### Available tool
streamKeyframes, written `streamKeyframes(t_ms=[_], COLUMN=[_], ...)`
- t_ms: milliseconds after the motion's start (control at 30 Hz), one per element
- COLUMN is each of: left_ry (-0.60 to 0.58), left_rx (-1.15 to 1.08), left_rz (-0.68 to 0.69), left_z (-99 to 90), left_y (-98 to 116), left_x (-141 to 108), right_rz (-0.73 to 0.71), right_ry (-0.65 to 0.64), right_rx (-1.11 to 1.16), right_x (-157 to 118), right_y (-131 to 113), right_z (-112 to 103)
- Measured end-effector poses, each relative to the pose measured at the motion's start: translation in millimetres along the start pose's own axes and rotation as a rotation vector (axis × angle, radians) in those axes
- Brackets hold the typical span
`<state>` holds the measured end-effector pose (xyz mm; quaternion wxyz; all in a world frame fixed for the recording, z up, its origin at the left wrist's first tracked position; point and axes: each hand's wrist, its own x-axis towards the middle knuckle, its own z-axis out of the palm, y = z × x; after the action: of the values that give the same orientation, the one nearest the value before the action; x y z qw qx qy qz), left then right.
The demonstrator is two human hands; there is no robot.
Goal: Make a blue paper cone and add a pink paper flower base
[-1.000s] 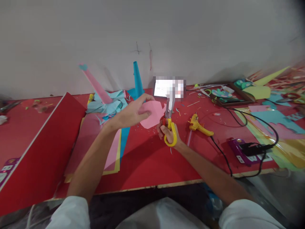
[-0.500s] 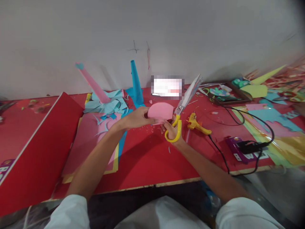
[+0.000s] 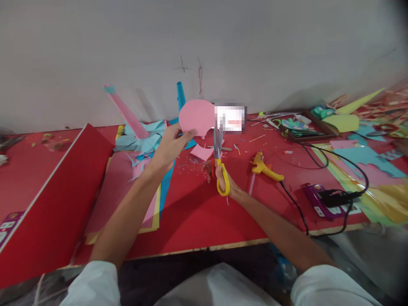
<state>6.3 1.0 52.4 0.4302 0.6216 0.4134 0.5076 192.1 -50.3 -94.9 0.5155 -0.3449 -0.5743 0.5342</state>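
My left hand (image 3: pixel 170 144) pinches the lower left edge of a rounded piece of pink paper (image 3: pixel 196 117), held up above the table. Yellow-handled scissors (image 3: pixel 223 180) are gripped in my right hand (image 3: pixel 219 174), their blades pointing up and away beside the paper's right edge. Below the held paper lies a smaller pink offcut (image 3: pixel 202 151) on the red tabletop (image 3: pixel 197 212). A blue paper cone (image 3: pixel 180 97) stands behind the pink paper, partly hidden by it.
A yellow glue gun (image 3: pixel 266 167) with a cord lies to the right, near a purple power strip (image 3: pixel 318 199). Coloured sheets (image 3: pixel 127 182) are stacked at left by a red upright panel (image 3: pixel 60 204). A pink cone (image 3: pixel 127 112) leans behind them. A tray (image 3: pixel 306 131) holds paper shapes.
My left hand has raised the pink paper and turned its broad side into view. The scissors have swung left and point more upright. A pink offcut now shows on the table.
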Motion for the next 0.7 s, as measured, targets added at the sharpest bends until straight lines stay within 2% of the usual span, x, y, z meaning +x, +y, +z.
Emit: streamKeyframes(t_ms=[200, 400, 700], left_ry=[0.108, 0.043, -0.017], left_rx=[-0.027, 0.153, 0.243], left_rz=[0.087, 0.107, 0.121], left_z=[-5.5, -6.3, 6.0], left_y=[9.0, 11.7, 18.5], left_x=[-2.9, -4.0, -12.1], right_rz=[0.035, 0.048, 0.02], right_ry=[-0.082, -0.092, -0.056], right_rx=[-0.17, -0.227, -0.206], right_x=[-7.5, -9.3, -12.1], right_y=[-4.8, -19.3, -17.8], right_z=[-4.4, -2.8, -4.9])
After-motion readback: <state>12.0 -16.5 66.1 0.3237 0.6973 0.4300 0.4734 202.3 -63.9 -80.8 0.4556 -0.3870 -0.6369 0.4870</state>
